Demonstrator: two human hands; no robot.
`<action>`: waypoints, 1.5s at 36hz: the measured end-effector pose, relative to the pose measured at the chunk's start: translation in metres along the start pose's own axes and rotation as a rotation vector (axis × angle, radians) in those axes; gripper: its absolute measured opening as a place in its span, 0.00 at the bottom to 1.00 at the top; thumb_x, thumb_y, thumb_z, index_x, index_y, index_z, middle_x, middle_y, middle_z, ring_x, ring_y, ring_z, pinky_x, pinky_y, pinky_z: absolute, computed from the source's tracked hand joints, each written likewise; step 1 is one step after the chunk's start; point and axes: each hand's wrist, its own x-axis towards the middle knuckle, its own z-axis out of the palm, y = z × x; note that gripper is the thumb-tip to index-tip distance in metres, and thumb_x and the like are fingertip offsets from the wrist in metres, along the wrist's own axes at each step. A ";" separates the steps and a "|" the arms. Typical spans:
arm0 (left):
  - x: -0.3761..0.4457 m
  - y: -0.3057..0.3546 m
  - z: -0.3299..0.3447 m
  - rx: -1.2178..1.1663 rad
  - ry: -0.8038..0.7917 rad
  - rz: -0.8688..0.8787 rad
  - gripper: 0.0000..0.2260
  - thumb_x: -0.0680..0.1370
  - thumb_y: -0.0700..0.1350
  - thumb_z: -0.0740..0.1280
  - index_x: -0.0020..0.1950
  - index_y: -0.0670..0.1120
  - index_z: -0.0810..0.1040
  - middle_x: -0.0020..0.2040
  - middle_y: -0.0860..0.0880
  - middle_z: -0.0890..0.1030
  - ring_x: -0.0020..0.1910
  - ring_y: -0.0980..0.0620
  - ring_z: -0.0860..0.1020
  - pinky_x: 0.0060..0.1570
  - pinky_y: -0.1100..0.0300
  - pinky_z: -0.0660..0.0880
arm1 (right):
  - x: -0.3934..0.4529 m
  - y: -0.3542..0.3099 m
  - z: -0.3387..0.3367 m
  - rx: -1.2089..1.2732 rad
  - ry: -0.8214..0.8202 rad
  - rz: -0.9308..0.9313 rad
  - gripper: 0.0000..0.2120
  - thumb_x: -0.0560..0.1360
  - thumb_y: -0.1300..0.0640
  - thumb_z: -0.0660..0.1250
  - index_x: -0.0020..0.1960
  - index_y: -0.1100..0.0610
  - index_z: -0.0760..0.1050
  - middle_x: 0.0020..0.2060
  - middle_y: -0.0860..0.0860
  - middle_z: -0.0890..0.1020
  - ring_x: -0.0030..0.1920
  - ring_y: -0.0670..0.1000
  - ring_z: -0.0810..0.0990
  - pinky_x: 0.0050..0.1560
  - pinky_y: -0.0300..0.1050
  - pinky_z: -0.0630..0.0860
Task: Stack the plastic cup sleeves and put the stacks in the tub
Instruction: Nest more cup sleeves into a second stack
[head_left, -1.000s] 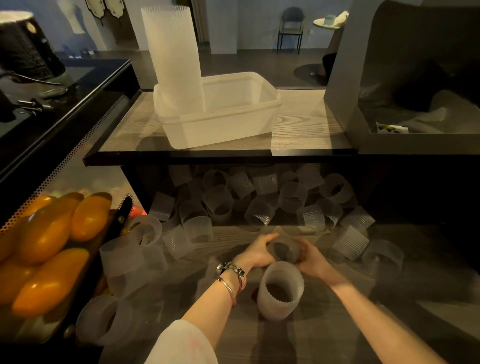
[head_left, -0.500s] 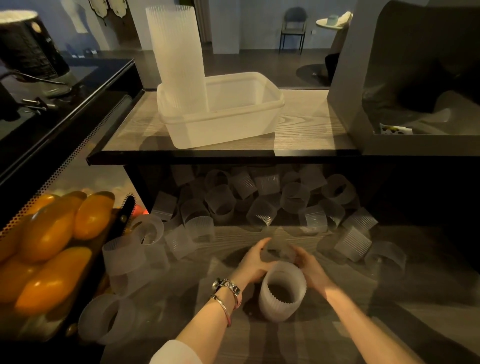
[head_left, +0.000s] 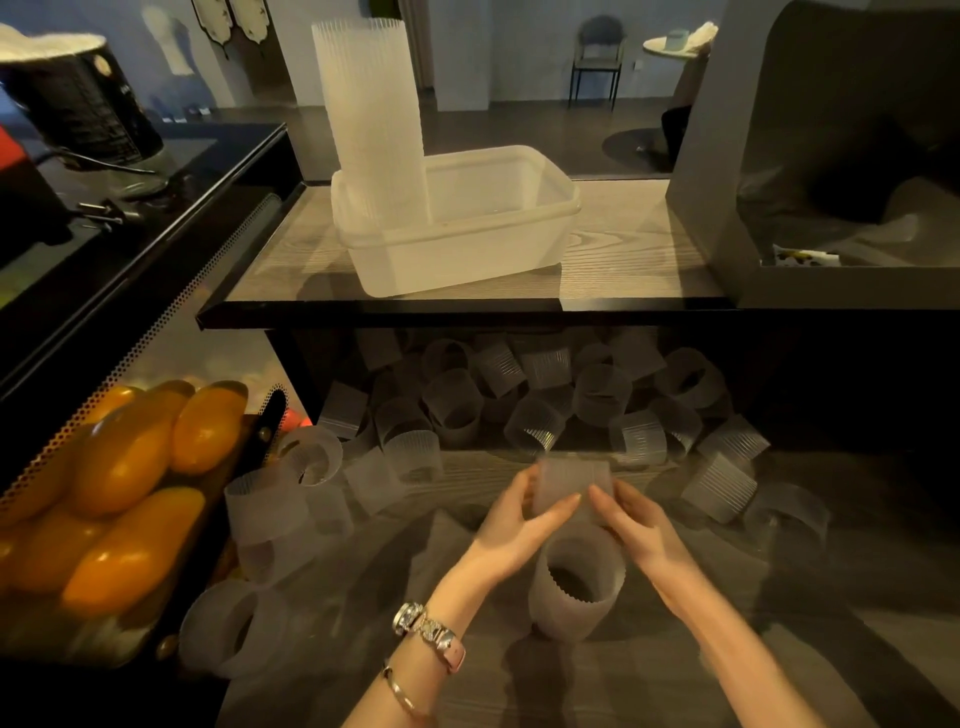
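A single ribbed translucent cup sleeve (head_left: 571, 483) is held between my left hand (head_left: 511, 525) and my right hand (head_left: 636, 525), just above and behind a short upright stack of sleeves (head_left: 576, 590) on the lower wooden counter. Several loose sleeves (head_left: 540, 395) lie scattered behind my hands and under the shelf. On the upper shelf stands the white plastic tub (head_left: 498, 244), and a tall stack of sleeves (head_left: 371, 119) rises from its left end.
A tray of orange fruit (head_left: 124, 478) sits at the left, with more sleeves (head_left: 260, 509) beside it. A dark grey box (head_left: 831, 156) occupies the shelf's right end. A black counter with a dark machine (head_left: 78, 104) runs along the far left.
Both hands have lifted one sleeve and brought it nearer, over the upright stack. The view has shifted slightly.
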 end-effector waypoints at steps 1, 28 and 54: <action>-0.003 0.002 0.000 0.004 0.002 0.004 0.28 0.72 0.55 0.69 0.69 0.52 0.64 0.64 0.52 0.74 0.61 0.57 0.74 0.61 0.58 0.73 | -0.004 -0.003 -0.001 -0.008 0.011 -0.014 0.19 0.68 0.47 0.67 0.57 0.53 0.76 0.47 0.48 0.83 0.46 0.44 0.83 0.39 0.32 0.77; -0.056 -0.019 0.011 0.277 0.012 0.154 0.31 0.65 0.51 0.75 0.63 0.63 0.64 0.60 0.68 0.73 0.63 0.67 0.69 0.65 0.67 0.65 | -0.057 0.018 -0.019 -0.223 -0.087 -0.176 0.34 0.59 0.69 0.78 0.60 0.52 0.71 0.57 0.47 0.79 0.58 0.40 0.77 0.57 0.29 0.71; -0.055 -0.039 0.018 0.254 0.063 0.116 0.32 0.65 0.47 0.75 0.61 0.64 0.62 0.63 0.62 0.70 0.64 0.66 0.67 0.63 0.73 0.62 | -0.052 0.039 -0.019 -0.230 -0.079 -0.163 0.33 0.58 0.74 0.77 0.58 0.54 0.70 0.56 0.49 0.79 0.56 0.40 0.78 0.55 0.29 0.71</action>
